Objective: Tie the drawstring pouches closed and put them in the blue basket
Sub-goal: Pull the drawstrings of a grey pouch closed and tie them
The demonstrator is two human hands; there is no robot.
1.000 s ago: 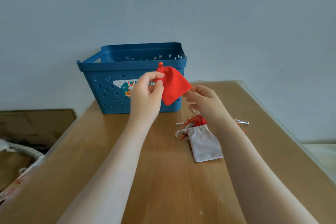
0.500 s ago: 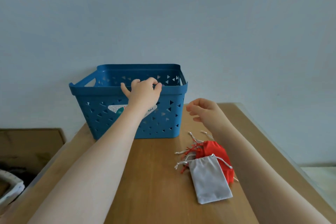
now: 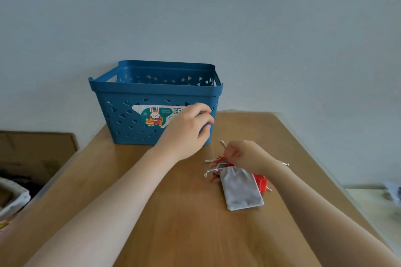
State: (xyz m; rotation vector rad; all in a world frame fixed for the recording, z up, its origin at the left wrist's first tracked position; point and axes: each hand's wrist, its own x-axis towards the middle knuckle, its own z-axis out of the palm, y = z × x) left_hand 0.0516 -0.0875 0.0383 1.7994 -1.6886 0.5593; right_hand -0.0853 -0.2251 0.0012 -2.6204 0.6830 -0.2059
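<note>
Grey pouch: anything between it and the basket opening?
Only the left hand, hovering in front of the basket near wall. The rim is open above. The grey pouch lies on the red pouch; the right hand is at the drawstrings.

Wooden table (image 3: 173, 223) with pale edge, plain light blue-grey wall (image 3: 260, 28) behind, brown cardboard sheet (image 3: 36, 149) at left, white-rimmed container (image 3: 13, 199) at lower left, blurred clutter (image 3: 392, 193) at far right.

Soft even daylight, faint shadows, wide-angle edge distortion
</note>
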